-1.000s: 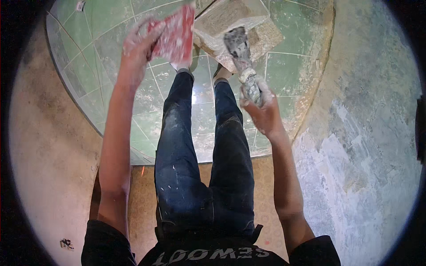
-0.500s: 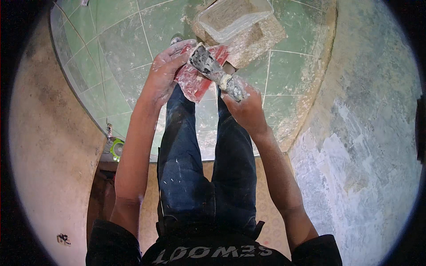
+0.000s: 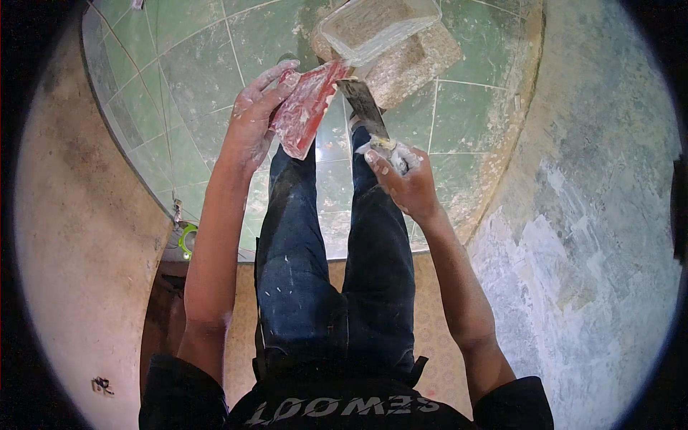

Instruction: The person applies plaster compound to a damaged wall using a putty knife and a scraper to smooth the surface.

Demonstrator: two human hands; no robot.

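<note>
We hold two tools in front of us, above our own legs and a green tiled floor [image 3: 179,64]. Our left hand [image 3: 251,122] grips a flat red scraper plate [image 3: 307,107]; the fingers [image 3: 276,75], dusted white, wrap along its left edge. The plate is a long rectangle, tilted so that its far end points up and to the right, and its red face is smeared with pale grey-white paste, thickest along the middle. Our right hand [image 3: 405,179] is clenched around the handle of a putty knife [image 3: 365,107]. The handle is caked in white and mostly hidden inside the fist. The knife's metal blade is dull grey, widens away from the hand and reaches toward the upper right corner of the red plate; whether the two touch there we cannot tell.

Counting: one red plate, one putty knife, two hands, both spattered with white. Just beyond the tools, on the floor, lies one clear plastic tub [image 3: 380,25] holding a greyish mass, and it sits on one rough, crumbly slab [image 3: 423,61] of similar grey-brown colour. Our two legs in dark blue jeans [image 3: 330,272], flecked with white spots, stretch below the tools. To the right rises a patchy grey wall [image 3: 595,236]; to the left, a beige wall [image 3: 79,236].
</note>
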